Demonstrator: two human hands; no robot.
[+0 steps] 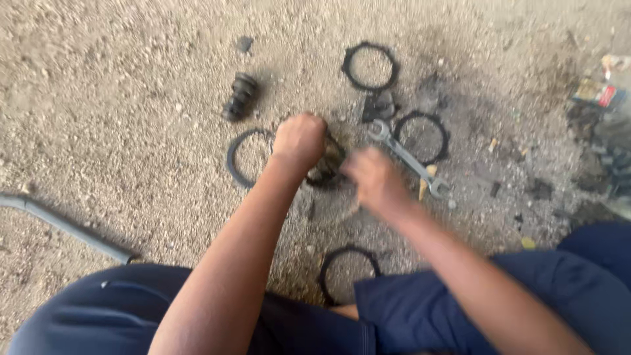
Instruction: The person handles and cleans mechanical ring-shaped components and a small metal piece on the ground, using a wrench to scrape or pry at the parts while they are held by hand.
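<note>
My left hand (300, 139) is closed in a fist over a dark round metal part (327, 162) on the gravel ground. My right hand (372, 177) is blurred, just right of that part, its fingers curled toward it; whether it grips anything is unclear. A black ring (231, 158) lies left of my left hand, partly hidden under it. A silver double-ended wrench (407, 158) lies just right of my right hand.
More black rings lie at the top (370, 66), right (422, 137) and near my knees (348, 273). A ribbed black rubber boot (240, 96) sits upper left. A grey pipe (62, 227) crosses the left. Dark debris (608, 141) clutters the right edge.
</note>
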